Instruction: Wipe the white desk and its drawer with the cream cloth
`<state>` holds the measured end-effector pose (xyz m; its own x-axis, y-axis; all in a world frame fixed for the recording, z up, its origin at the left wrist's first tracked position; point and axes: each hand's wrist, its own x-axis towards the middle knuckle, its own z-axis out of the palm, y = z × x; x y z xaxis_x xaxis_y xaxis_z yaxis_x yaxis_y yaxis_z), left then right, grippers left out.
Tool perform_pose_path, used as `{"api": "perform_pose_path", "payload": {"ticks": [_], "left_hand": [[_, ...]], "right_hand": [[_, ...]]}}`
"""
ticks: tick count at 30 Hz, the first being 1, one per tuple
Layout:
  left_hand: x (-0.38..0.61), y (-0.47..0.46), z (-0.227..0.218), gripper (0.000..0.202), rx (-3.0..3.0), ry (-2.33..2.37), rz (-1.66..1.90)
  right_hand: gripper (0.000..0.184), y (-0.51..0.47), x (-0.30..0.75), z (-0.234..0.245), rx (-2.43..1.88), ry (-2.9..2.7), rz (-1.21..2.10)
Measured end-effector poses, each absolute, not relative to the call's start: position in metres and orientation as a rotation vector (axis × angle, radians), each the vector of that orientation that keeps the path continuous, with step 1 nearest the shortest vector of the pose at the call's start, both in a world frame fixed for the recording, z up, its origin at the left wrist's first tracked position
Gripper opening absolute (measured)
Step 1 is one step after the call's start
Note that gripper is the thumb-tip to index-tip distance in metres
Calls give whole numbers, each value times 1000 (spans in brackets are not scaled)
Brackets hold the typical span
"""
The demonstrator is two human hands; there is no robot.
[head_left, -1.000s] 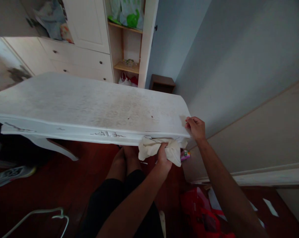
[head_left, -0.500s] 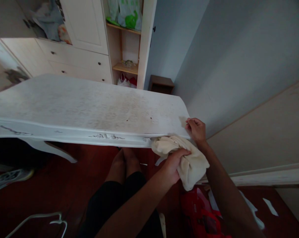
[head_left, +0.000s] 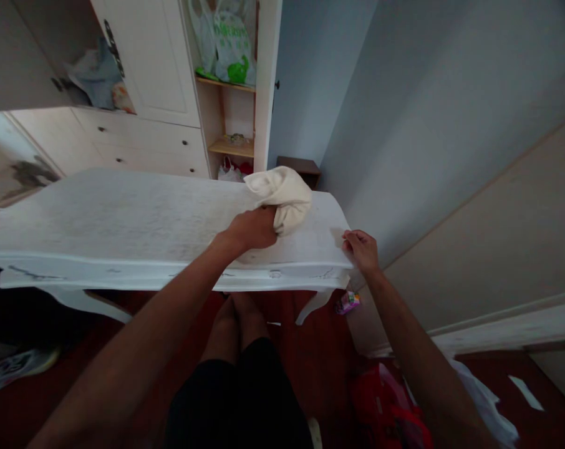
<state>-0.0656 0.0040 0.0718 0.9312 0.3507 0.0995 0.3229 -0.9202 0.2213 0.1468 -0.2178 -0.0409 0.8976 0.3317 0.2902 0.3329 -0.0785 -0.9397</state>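
A bunched cream cloth [head_left: 285,196] is gripped in my left hand [head_left: 257,227], over the right half of the white table [head_left: 123,209]. Whether the cloth presses on the surface is hard to make out. Greyish marks stain the tabletop left of the cloth, and my left forearm covers part of its front edge. At the table's right end is my right hand [head_left: 362,248], fingers curled together with the fingertips by the top's edge. Nothing shows between them.
A white cabinet [head_left: 149,56] with drawers and open shelves holding plastic bags [head_left: 233,47] stands behind the table. The wall [head_left: 441,125] is close on the right. On the floor are a red bag [head_left: 380,405], a small pink-purple carton [head_left: 347,303] and a shoe [head_left: 18,368].
My left hand has carried the cloth up from below the table's front edge, leftward and over the tabletop. My right hand remains at the table's right end. The view has tilted slightly upward.
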Motion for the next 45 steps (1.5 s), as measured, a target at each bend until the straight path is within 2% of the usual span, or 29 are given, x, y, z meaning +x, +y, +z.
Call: {"api": "perform_pose_path", "payload": {"ticks": [3,7,11,13,18,22,27,30,33,35,42,45], "left_hand": [[-38,28,54,45,3057,472,305],[-24,48,18,54,3138,24,433],[-45,47,-6,72,3032,197,769],[-61,44,-13,76,2943,276,827],[-79,60,-27,66,2701,205,585],[-77,73,-32,58,2609,131,581],[-78,68,-32,58,2597,170,609],[-79,67,-31,61,2581,170,608],[-78,68,-32,61,2557,179,612],[-79,68,-32,60,2553,185,624],[-90,58,-32,46,2560,226,837],[-96,57,-31,36,2502,279,919]], "right_hand": [[34,-218,146,-40,-1688,-519,-2],[35,-218,148,-41,-1690,-499,8],[35,-219,149,-42,-1689,-508,7],[34,-219,149,-42,-1705,-502,10],[34,-219,147,-40,-1713,-498,0],[32,-220,144,-39,-1728,-511,-19],[32,-220,149,-41,-1730,-519,-7],[41,-213,158,-45,-1762,-595,66],[59,-196,160,-49,-1787,-704,101],[64,-180,154,-48,-1809,-795,80],[64,-122,123,-32,-1879,-1320,-278],[61,-106,127,-35,-1943,-1486,-212]]}}
